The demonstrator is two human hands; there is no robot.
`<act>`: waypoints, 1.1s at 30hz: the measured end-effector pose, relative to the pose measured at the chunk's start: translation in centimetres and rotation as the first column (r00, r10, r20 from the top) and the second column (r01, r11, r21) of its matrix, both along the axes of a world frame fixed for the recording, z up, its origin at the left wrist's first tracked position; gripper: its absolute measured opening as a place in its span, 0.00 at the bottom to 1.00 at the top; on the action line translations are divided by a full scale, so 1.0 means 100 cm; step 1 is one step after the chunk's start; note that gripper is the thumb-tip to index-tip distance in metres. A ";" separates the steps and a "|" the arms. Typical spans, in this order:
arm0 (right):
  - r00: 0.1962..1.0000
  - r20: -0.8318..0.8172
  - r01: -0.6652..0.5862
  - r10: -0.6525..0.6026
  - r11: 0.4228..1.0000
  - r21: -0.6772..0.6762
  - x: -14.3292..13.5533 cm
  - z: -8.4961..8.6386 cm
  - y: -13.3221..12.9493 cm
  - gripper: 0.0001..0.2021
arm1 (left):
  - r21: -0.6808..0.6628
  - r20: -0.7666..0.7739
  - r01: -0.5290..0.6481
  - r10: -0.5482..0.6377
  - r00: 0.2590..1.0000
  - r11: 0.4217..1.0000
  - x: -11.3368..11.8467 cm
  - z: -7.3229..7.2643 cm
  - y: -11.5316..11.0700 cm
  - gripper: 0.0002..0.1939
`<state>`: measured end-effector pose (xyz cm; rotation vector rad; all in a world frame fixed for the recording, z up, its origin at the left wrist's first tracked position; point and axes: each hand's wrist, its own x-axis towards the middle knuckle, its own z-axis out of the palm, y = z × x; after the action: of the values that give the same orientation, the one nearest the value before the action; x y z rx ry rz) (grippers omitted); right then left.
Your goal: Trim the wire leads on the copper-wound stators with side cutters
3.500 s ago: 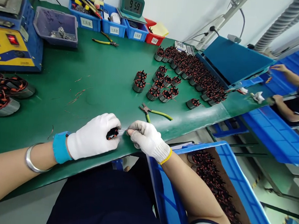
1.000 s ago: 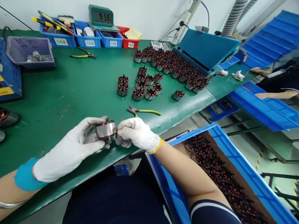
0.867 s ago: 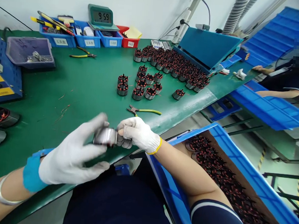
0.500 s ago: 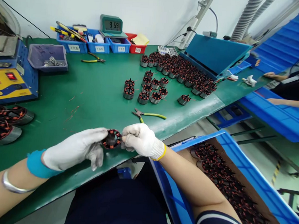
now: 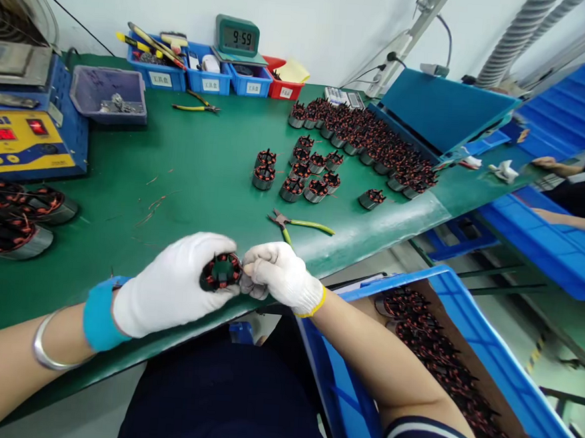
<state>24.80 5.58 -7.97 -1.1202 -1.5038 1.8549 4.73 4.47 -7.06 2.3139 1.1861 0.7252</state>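
Observation:
In its white glove, my left hand (image 5: 178, 284) is wrapped round a motor stator (image 5: 232, 266) with copper windings, near the table's front edge. The green tabletop shows through the stator's bore. My right hand (image 5: 283, 276), also gloved, has its fingers pinched together at the stator's right rim. Whatever is between those fingertips is too small to make out. Beyond the hands lie diagonal cutters (image 5: 310, 227) with yellow-green handles. Several finished-looking stators (image 5: 292, 189) stand upright farther back, and a single stator (image 5: 372, 198) stands to their right.
Rows of stators (image 5: 353, 135) fill the back right beside a blue case (image 5: 445, 109). More stators (image 5: 13, 236) sit at left below a yellow-blue device (image 5: 25, 137). A blue crate (image 5: 439, 276) of stators is at my right. Wire scraps (image 5: 153, 209) lie left. A co-worker's hand (image 5: 551, 165) shows far right.
My left hand has closed round the stator, its fingers now beneath and behind it. The stator has tilted, so the tabletop shows through it. The view has shifted slightly left.

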 end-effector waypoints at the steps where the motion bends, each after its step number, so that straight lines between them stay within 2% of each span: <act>1: 1.000 -0.012 -0.012 0.012 0.999 -0.029 -0.001 -0.001 0.001 0.06 | 0.152 -0.012 0.010 -0.008 1.000 0.988 -0.001 -0.003 0.002 0.19; 2: 0.999 0.006 -0.031 0.031 0.999 -0.020 -0.001 0.000 0.002 0.08 | 0.272 -0.017 0.024 -0.020 1.000 0.962 -0.004 -0.006 0.004 0.19; 3: 0.997 0.063 -0.042 0.039 0.998 0.052 0.000 0.002 0.002 0.09 | 0.341 -0.025 0.036 -0.029 0.999 0.939 -0.006 -0.009 0.005 0.19; 4: 0.989 0.145 -0.045 0.017 0.981 0.189 0.002 0.004 0.003 0.09 | 0.367 -0.033 0.033 -0.022 0.999 0.930 -0.008 -0.012 0.006 0.19; 5: 0.972 0.230 -0.051 -0.040 0.924 0.379 0.004 0.007 0.003 0.10 | 0.369 -0.038 0.013 0.002 0.999 0.929 -0.010 -0.015 0.006 0.19; 6: 0.948 0.295 -0.078 -0.122 0.808 0.584 0.006 0.010 0.003 0.12 | 0.361 -0.041 -0.011 0.028 0.999 0.932 -0.011 -0.017 0.006 0.20; 7: 0.921 0.334 -0.133 -0.202 0.644 0.754 0.008 0.013 0.003 0.15 | 0.349 -0.043 -0.030 0.048 0.998 0.937 -0.012 -0.019 0.006 0.20; 8: 0.897 0.359 -0.209 -0.256 0.469 0.858 0.009 0.014 0.004 0.18 | 0.333 -0.043 -0.048 0.066 0.997 0.942 -0.012 -0.020 0.005 0.21; 9: 0.877 0.391 -0.297 -0.280 0.323 0.899 0.010 0.015 0.004 0.18 | 0.319 -0.040 -0.062 0.079 0.996 0.946 -0.011 -0.021 0.005 0.21; 10: 0.850 0.445 -0.393 -0.283 0.222 0.892 0.009 0.015 0.005 0.15 | 0.310 -0.038 -0.065 0.081 0.996 0.948 -0.010 -0.021 0.005 0.21; 11: 0.813 0.510 -0.486 -0.280 0.156 0.860 0.008 0.014 0.006 0.12 | 0.303 -0.044 -0.054 0.071 0.997 0.952 -0.009 -0.021 0.005 0.21; 12: 0.771 0.571 -0.564 -0.282 0.115 0.818 0.008 0.013 0.007 0.10 | 0.290 -0.056 -0.040 0.058 0.997 0.956 -0.008 -0.020 0.005 0.20; 14: 0.693 0.653 -0.664 -0.306 0.082 0.743 0.009 0.010 0.012 0.09 | 0.233 -0.094 -0.027 0.050 0.994 0.972 -0.007 -0.017 0.006 0.18; 15: 0.657 0.678 -0.693 -0.330 0.089 0.715 0.012 0.010 0.014 0.09 | 0.190 -0.119 -0.038 0.061 0.991 0.981 -0.007 -0.016 0.007 0.18; 17: 0.600 0.700 -0.706 -0.387 0.155 0.691 0.024 0.009 0.022 0.09 | 0.099 -0.184 -0.092 0.109 0.977 0.991 -0.009 -0.013 0.010 0.17; 19: 0.562 0.692 -0.654 -0.454 0.268 0.707 0.041 0.007 0.030 0.08 | 0.042 -0.245 -0.145 0.151 0.958 0.988 -0.012 -0.011 0.013 0.17; 20: 0.536 0.681 -0.607 -0.499 0.333 0.722 0.050 0.005 0.034 0.10 | 0.021 -0.268 -0.163 0.163 0.949 0.986 -0.013 -0.010 0.015 0.17; 22: 0.439 0.681 -0.496 -0.586 0.475 0.728 0.066 0.000 0.041 0.32 | -0.035 -0.290 -0.184 0.167 0.942 0.982 -0.015 -0.008 0.017 0.16; 24: 0.309 0.747 -0.411 -0.588 0.626 0.663 0.077 -0.005 0.044 0.54 | -0.111 -0.280 -0.193 0.155 0.947 0.975 -0.015 -0.006 0.018 0.13; 25: 0.263 0.794 -0.393 -0.548 0.691 0.607 0.081 -0.007 0.044 0.58 | -0.149 -0.267 -0.196 0.151 0.952 0.969 -0.015 -0.006 0.019 0.12; 26: 0.241 0.834 -0.392 -0.496 0.737 0.551 0.084 -0.009 0.043 0.57 | -0.180 -0.248 -0.199 0.151 0.957 0.963 -0.014 -0.006 0.019 0.10; 28: 0.238 0.876 -0.419 -0.419 0.770 0.482 0.087 -0.009 0.040 0.50 | -0.221 -0.213 -0.207 0.160 0.964 0.953 -0.013 -0.006 0.019 0.09; 31: 0.235 0.889 -0.455 -0.394 0.763 0.459 0.086 -0.003 0.034 0.39 | -0.270 -0.177 -0.213 0.169 0.970 0.939 -0.012 -0.008 0.019 0.08; 33: 0.189 0.889 -0.475 -0.416 0.754 0.454 0.079 0.002 0.029 0.33 | -0.287 -0.163 -0.220 0.179 0.970 0.932 -0.012 -0.009 0.019 0.08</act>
<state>32.68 8.49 -7.73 -2.0027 -2.5501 0.0592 3.57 6.37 -7.92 2.0307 1.4961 0.4205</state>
